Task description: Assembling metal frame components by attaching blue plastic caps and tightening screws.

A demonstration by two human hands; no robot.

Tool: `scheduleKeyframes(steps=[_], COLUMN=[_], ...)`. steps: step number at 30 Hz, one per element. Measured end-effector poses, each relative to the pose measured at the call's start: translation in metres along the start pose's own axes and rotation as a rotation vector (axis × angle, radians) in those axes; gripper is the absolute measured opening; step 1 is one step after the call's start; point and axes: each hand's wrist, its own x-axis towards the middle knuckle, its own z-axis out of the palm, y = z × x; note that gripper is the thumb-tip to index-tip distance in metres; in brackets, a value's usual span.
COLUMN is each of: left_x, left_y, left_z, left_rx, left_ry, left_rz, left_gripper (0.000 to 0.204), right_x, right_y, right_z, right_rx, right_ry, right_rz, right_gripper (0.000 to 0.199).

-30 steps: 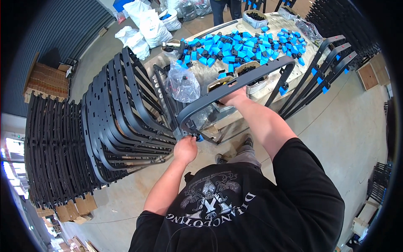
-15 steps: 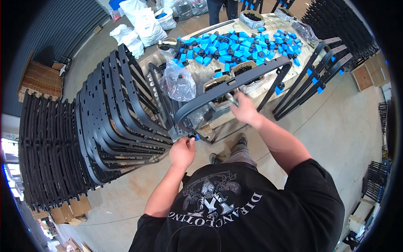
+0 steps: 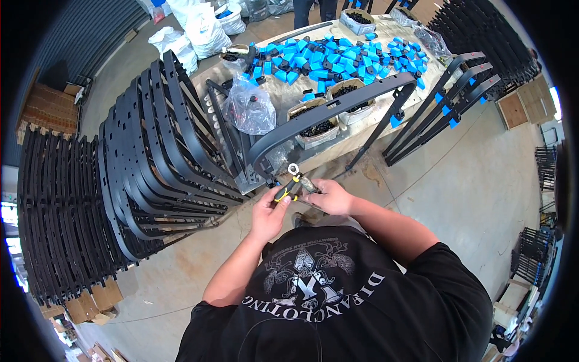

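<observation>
My left hand (image 3: 269, 212) is closed on a ratchet wrench (image 3: 286, 189) with a black and yellow handle; its round metal head points away from me. Close beside it, my right hand (image 3: 332, 197) grips a worn grey tool with a cylindrical handle (image 3: 309, 183), whose exact kind I cannot make out. Both hands are just in front of the near lower end of a curved black metal frame (image 3: 332, 110), which leans over the table's near edge. A blue cap (image 3: 395, 121) is fitted on its right leg.
On the table (image 3: 329, 158) lie many blue caps (image 3: 338, 59), boxes of small black parts (image 3: 316, 123) and a clear plastic bag (image 3: 250, 108). Black frames (image 3: 145, 145) stand stacked at left; several with blue caps (image 3: 443, 102) lean at right. A person (image 3: 315, 11) stands beyond.
My right hand has come back from the parts box toward my left hand, bringing its tool. The ratchet wrench now shows in my left hand, which has shifted slightly right.
</observation>
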Motion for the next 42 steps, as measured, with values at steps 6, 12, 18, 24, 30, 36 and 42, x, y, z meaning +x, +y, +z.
scheduleKeyframes(steps=[6,12,18,24,30,36,42], left_x=[-0.021,-0.006,0.011,0.009,0.015,0.020,0.017], left_y=[-0.020,-0.057,-0.068,-0.067,-0.062,-0.038,-0.052], left_z=[-0.048,-0.054,-0.042,-0.041,-0.043,-0.048,-0.025], left_rx=[0.084,-0.297,-0.467,-0.543,-0.573,-0.450,-0.015], left_ry=[0.251,0.389,0.523,0.484,0.500,0.423,0.700], left_rz=[0.276,0.075,-0.073,-0.086,-0.077,-0.411,-0.038], left_gripper=[0.021,0.015,0.016,0.015,0.016,0.021,0.029], right_x=[0.001,0.033,0.040,0.044,0.049,0.065,0.078], right_y=[-0.016,0.031,0.032,0.039,0.028,0.027,0.015], right_z=[0.013,0.016,0.032,0.031,0.041,0.047,0.061], right_rx=[0.002,-0.127,-0.279,-0.372,-0.445,-0.675,-0.971], right_ry=[0.173,0.142,0.138,0.161,0.185,0.200,0.164], right_rz=[0.080,0.060,0.023,0.036,0.057,-0.017,0.000], right_gripper=[0.030,0.024,0.020,0.019,0.020,0.034,0.044])
